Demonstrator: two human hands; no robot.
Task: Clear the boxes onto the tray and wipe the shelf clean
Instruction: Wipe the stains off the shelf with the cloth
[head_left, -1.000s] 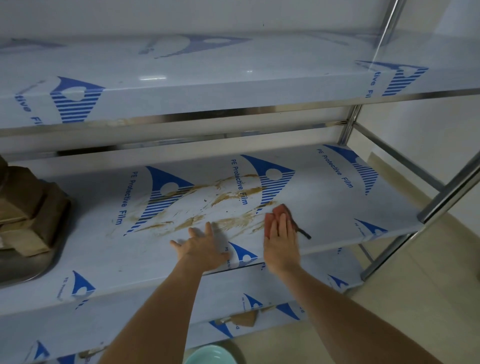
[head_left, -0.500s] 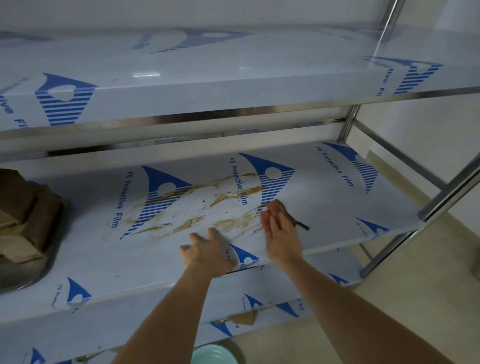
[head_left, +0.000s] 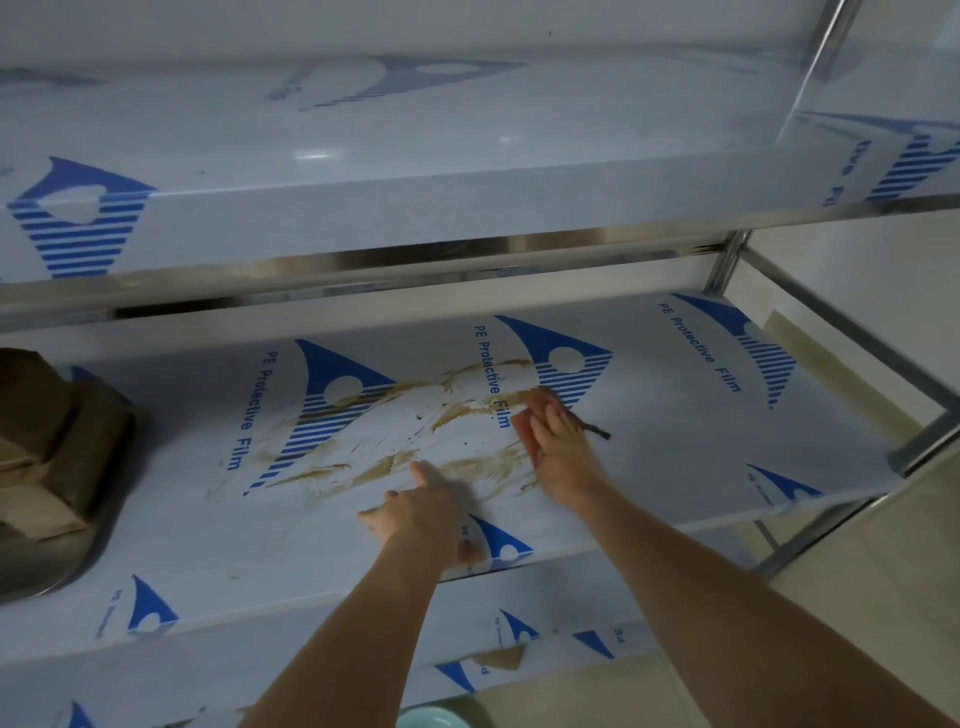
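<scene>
The middle shelf (head_left: 675, 426) is covered in white film with blue logos and carries brown smears (head_left: 395, 457) across its centre. My right hand (head_left: 563, 447) lies flat with straight fingers on a reddish cloth (head_left: 535, 410), pressing it onto the smear's right end. My left hand (head_left: 421, 512) rests on the shelf near its front edge, fingers spread. Brown cardboard boxes (head_left: 47, 441) sit stacked on a metal tray (head_left: 57, 566) at the shelf's far left.
An upper shelf (head_left: 415, 171) overhangs close above the work area. Steel posts and rails (head_left: 930, 431) frame the right side. A lower shelf (head_left: 311, 670) lies beneath, and a pale green bowl (head_left: 441, 719) shows at the bottom edge. A dark streak (head_left: 595, 428) lies right of the cloth.
My right hand has slid the cloth away from me, from the shelf's front toward the smear's far right part. My left hand has stayed near the front edge.
</scene>
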